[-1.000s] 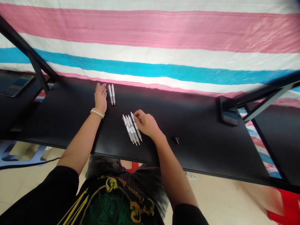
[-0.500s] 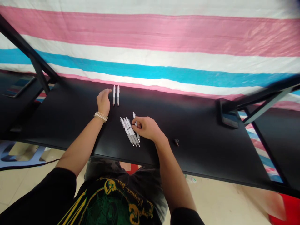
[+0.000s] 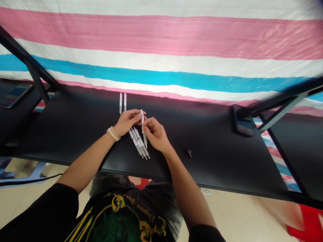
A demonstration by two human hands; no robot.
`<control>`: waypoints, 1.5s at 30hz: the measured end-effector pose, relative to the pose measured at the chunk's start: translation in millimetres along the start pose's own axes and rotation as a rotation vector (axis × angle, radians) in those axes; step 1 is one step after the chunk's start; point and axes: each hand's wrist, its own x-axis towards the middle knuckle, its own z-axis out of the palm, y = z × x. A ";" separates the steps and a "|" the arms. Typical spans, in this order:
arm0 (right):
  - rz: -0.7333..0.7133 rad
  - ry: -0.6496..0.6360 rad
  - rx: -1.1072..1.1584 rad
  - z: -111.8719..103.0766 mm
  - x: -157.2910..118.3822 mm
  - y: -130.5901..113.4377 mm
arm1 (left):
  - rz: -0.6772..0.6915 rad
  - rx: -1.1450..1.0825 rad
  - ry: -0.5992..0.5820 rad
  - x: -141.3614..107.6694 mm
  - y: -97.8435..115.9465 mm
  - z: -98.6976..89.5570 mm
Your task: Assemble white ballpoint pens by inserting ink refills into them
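Both my hands grip one white-and-grey pen (image 3: 144, 138), held tilted over the black table. My left hand (image 3: 128, 121) pinches its upper end between thumb and fingers. Around its middle, the fingers of my right hand (image 3: 155, 133) are closed. Just below, several similar pens (image 3: 139, 144) lie side by side at a slant, their tips toward me. Behind my left hand, two more pens (image 3: 122, 102) stand parallel on the tabletop near its far edge, partly covered by that hand at their lower ends.
The black table (image 3: 202, 134) spans the view, with a small dark object with a shiny end (image 3: 189, 153) to the right. Black metal supports (image 3: 285, 101) rise at both sides. A striped sheet (image 3: 161, 37) hangs behind. A red stool (image 3: 306, 223) shows at lower right.
My right hand has lifted a pen off the group and raised it slightly. My left hand has moved right and toward me from beside the two far pens and now grips the lifted pen's upper end.
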 end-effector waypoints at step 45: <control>0.122 0.477 -0.052 6.5 6.5 25.7 | 0.110 -0.220 0.398 15.6 -12.6 -9.2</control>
